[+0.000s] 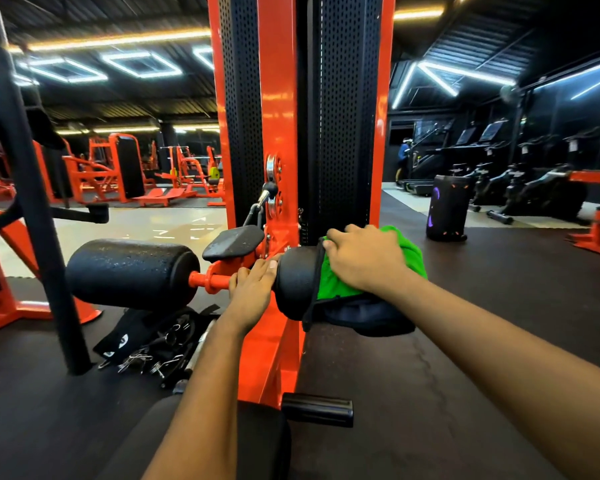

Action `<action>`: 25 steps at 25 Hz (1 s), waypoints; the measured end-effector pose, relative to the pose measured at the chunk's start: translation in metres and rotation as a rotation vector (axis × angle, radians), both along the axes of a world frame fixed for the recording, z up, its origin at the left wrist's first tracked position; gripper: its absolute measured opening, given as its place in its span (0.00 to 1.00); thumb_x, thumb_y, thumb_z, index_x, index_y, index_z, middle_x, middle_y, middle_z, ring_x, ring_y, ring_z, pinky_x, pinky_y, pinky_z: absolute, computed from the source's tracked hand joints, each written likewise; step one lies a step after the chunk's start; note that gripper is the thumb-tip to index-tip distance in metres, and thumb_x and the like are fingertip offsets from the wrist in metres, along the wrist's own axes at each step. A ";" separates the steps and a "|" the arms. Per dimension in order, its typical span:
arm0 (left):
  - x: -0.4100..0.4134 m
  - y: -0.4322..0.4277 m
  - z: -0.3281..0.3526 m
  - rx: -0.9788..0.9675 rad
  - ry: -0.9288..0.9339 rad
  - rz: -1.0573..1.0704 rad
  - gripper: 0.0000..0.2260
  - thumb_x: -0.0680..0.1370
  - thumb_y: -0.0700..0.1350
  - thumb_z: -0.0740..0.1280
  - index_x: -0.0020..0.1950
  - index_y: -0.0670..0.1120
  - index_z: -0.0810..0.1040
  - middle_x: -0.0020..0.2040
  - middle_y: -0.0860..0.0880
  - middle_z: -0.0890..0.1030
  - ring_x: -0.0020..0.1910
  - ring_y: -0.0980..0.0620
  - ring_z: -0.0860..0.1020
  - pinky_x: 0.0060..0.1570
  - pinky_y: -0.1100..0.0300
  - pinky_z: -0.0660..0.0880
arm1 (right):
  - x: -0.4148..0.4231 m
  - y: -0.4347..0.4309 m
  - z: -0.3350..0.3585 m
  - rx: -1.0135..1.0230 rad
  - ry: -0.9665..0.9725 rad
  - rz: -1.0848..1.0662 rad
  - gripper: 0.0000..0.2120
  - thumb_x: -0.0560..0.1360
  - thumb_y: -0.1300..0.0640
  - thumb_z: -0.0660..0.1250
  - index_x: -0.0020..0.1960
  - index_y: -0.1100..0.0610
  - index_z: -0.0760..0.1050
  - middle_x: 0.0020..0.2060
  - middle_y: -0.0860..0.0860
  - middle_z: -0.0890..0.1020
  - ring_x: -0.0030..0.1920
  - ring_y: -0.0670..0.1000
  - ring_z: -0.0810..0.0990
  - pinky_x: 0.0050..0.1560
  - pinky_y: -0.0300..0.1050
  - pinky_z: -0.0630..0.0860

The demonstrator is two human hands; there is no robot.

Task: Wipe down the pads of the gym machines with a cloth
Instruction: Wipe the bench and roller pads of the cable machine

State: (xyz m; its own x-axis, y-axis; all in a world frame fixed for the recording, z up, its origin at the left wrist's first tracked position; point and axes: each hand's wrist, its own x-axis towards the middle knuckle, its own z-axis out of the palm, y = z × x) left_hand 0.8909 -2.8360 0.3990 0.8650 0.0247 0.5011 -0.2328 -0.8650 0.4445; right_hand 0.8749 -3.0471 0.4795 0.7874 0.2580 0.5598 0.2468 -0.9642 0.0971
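An orange machine (pixel 278 140) carries two black roller pads on one orange axle. The left roller pad (pixel 132 273) is bare. My right hand (pixel 364 259) presses a green cloth (pixel 411 251) over the top of the right roller pad (pixel 293 282), fingers curled over the cloth. A dark cloth (pixel 364 315) hangs under the green one. My left hand (pixel 253 285) rests against the inner end of the right roller pad, by the axle, fingers fairly straight. A small flat black pad (pixel 232 242) sits above the axle.
A black upright post (pixel 32 188) stands to the left. Straps and metal clips (pixel 160 344) lie on the dark floor under the rollers. A black footrest peg (pixel 317 408) sticks out low. A black speaker (pixel 447 207) stands right; more orange machines are behind to the left and treadmills to the right.
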 end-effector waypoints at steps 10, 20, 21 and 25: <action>-0.004 -0.004 0.000 -0.110 -0.048 -0.023 0.13 0.87 0.47 0.47 0.65 0.63 0.64 0.55 0.57 0.69 0.52 0.54 0.61 0.62 0.58 0.53 | 0.004 0.014 0.004 -0.135 0.066 0.193 0.25 0.81 0.34 0.46 0.71 0.41 0.70 0.64 0.52 0.77 0.63 0.60 0.76 0.61 0.59 0.70; -0.001 -0.003 -0.008 -0.069 -0.113 -0.033 0.18 0.86 0.43 0.53 0.73 0.58 0.65 0.55 0.60 0.65 0.51 0.54 0.59 0.62 0.58 0.52 | 0.005 0.026 0.006 -0.072 0.053 0.086 0.20 0.83 0.42 0.48 0.64 0.47 0.74 0.61 0.54 0.79 0.60 0.63 0.78 0.57 0.58 0.72; 0.000 -0.003 -0.009 -0.110 -0.095 -0.032 0.17 0.87 0.44 0.51 0.73 0.59 0.66 0.55 0.60 0.66 0.50 0.55 0.59 0.61 0.59 0.52 | 0.012 0.041 0.013 -0.085 0.116 0.105 0.20 0.84 0.43 0.49 0.65 0.47 0.75 0.63 0.55 0.79 0.62 0.63 0.78 0.58 0.57 0.72; 0.003 0.002 -0.012 -0.008 -0.112 -0.002 0.14 0.87 0.47 0.50 0.71 0.57 0.66 0.57 0.54 0.69 0.49 0.56 0.59 0.56 0.61 0.51 | 0.020 0.059 0.027 -0.134 0.262 0.140 0.21 0.84 0.44 0.49 0.69 0.47 0.74 0.68 0.56 0.76 0.67 0.62 0.75 0.63 0.58 0.70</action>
